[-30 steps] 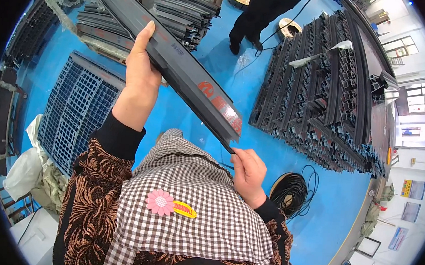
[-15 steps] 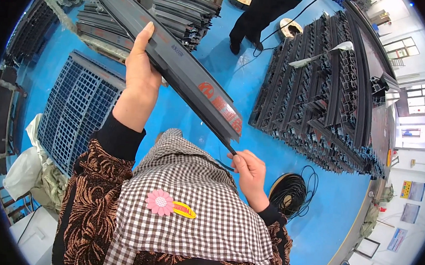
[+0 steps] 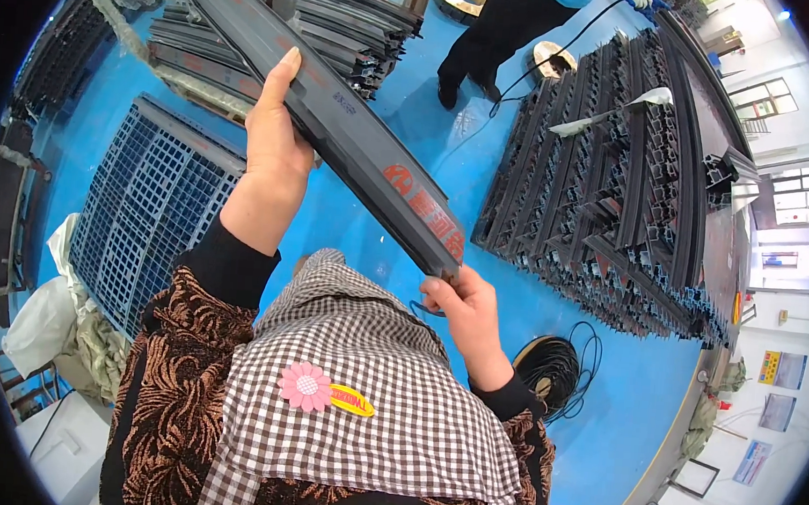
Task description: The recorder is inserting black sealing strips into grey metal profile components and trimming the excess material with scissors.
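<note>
A long dark grey profile (image 3: 357, 132) with red printing on its face slants across from the upper left down to the centre. My left hand (image 3: 278, 150) is closed around its middle, thumb lying along the upper face. At the profile's near end, my right hand (image 3: 469, 313) is closed in a pinch on a thin black strip (image 3: 427, 308), a short loop of which shows below the fingers. The right fingertips are against the profile's end and partly hide it.
Stacked dark profiles (image 3: 608, 163) stand at the right, with more profiles (image 3: 345, 23) on a wrapped rack at the far left. A blue-grey grid crate (image 3: 159, 207) lies left. A coil of black strip (image 3: 546, 368) sits on the floor. Another person (image 3: 499, 34) stands beyond, near a black cord.
My right hand has moved up from just below the profile's end to touch it, the fingers now covering the tip. My left hand and the profile have shifted slightly.
</note>
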{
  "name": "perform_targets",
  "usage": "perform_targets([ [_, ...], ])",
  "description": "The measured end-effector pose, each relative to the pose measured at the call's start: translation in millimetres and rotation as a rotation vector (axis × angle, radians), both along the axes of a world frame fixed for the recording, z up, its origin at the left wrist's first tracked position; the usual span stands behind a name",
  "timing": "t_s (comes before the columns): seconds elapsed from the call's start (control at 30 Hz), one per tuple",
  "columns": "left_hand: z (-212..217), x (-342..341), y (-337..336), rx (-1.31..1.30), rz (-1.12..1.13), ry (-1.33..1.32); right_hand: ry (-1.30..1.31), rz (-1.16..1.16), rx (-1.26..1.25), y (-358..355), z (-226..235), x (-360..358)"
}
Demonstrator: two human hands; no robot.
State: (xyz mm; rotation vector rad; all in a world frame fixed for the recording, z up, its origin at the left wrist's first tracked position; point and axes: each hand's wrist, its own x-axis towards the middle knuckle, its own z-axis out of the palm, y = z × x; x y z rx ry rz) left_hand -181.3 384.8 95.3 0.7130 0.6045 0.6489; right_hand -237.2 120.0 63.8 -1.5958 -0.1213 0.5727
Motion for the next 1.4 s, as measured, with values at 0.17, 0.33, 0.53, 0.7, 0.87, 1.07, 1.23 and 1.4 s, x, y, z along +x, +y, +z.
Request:
perform_targets([
  [0.17, 1, -1, -2, -0.021, -0.015, 0.002, 0.133, -0.065, 0.107, 17, 3, 8],
  [0.33, -9, 0, 1, 0.002, -0.024, -0.008, 0.162, -0.136, -0.02, 20, -4, 7],
  [0.53, 0, -4, 4, -0.027, -0.031, -0.002, 0.092, 0.058, -0.009, -15, 0, 5],
  [0.7, 6, -6, 2, -0.031, -0.05, 0.034, -0.516, 0.133, -0.157, -32, -6, -8],
  [0.87, 0, -7, 3, 0.011, -0.039, 0.045, -0.746, 0.128, -0.227, -16, -8, -14],
  [1.07, 3, -9, 2, -0.039, -0.035, 0.017, -0.78, 0.155, -0.285, -8, -9, -17],
  [1.23, 6, -11, 7, -0.058, -0.045, -0.01, -0.779, 0.252, -0.308, -29, 29, 20],
  [1.4, 3, -22, 10, -0.025, -0.042, -0.052, -0.927, 0.289, -0.338, 16, 92, 53],
])
